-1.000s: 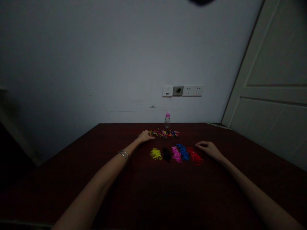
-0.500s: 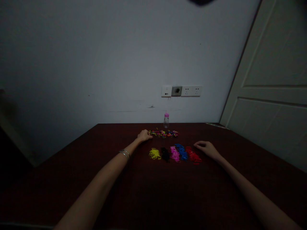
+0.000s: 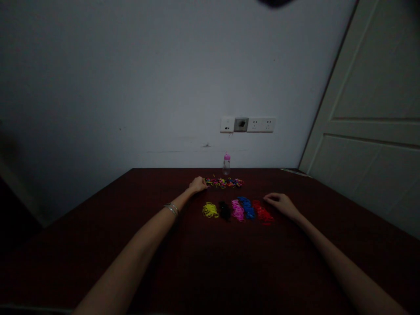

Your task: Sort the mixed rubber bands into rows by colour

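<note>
At the left end of a mixed heap of small coloured rubber bands [image 3: 223, 183], my left hand [image 3: 198, 184] rests with curled fingers. Its fingertips touch the edge of the heap; what they pinch is too small to make out. My right hand [image 3: 281, 204] lies on the table beside the red rubber bands [image 3: 262, 213], fingers loosely stretched, thumb slightly apart, nothing visible in it. Left of the red ones lie separate piles of blue [image 3: 246, 208], pink [image 3: 238, 211], black [image 3: 225, 211] and yellow rubber bands [image 3: 210, 210].
A clear bottle with a pink top [image 3: 226, 164] stands behind the mixed heap, close to the wall. Sockets and a switch plate [image 3: 247, 124] are set in the wall above the dark red table [image 3: 210, 262]. At the right is a pale panelled door [image 3: 370, 113].
The whole view has shifted very slightly. Both hands keep nearly the same places, and the piles look unchanged.
</note>
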{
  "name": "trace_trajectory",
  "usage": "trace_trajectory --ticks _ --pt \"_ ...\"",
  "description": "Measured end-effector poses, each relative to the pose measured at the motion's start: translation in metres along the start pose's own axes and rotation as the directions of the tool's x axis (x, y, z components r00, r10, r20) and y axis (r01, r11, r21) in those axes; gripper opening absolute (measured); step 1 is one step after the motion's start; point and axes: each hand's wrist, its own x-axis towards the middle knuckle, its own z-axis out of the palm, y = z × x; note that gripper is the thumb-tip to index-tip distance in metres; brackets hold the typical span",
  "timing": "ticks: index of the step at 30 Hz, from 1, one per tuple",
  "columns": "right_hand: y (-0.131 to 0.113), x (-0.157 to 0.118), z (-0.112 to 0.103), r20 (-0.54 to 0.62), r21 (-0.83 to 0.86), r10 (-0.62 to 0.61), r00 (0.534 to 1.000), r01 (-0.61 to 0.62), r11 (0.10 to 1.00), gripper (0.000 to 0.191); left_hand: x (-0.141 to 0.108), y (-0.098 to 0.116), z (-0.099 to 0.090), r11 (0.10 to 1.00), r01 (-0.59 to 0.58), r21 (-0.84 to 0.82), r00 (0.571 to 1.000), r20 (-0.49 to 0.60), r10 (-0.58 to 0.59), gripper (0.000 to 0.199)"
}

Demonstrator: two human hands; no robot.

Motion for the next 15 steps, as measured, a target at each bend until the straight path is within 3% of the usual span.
trace_trajectory --ticks 8,11,15 --pt "0.002 0.002 0.0 0.005 0.006 -0.007 1.0 0.007 1.0 0.03 0.003 0.011 0.005 0.997 -0.071 -0.035 0.997 0.022 0.072 0.013" --pt "0.003 0.002 0.001 0.001 -0.001 0.0 1.0 0.0 1.0 0.03 0.0 0.026 0.01 0.982 -0.172 -0.076 0.983 0.051 0.176 0.013" --pt "0.004 0.002 0.001 0.001 0.003 -0.006 1.0 0.006 1.0 0.03 -0.012 0.051 0.019 0.925 -0.348 -0.152 0.918 0.146 0.369 0.013"
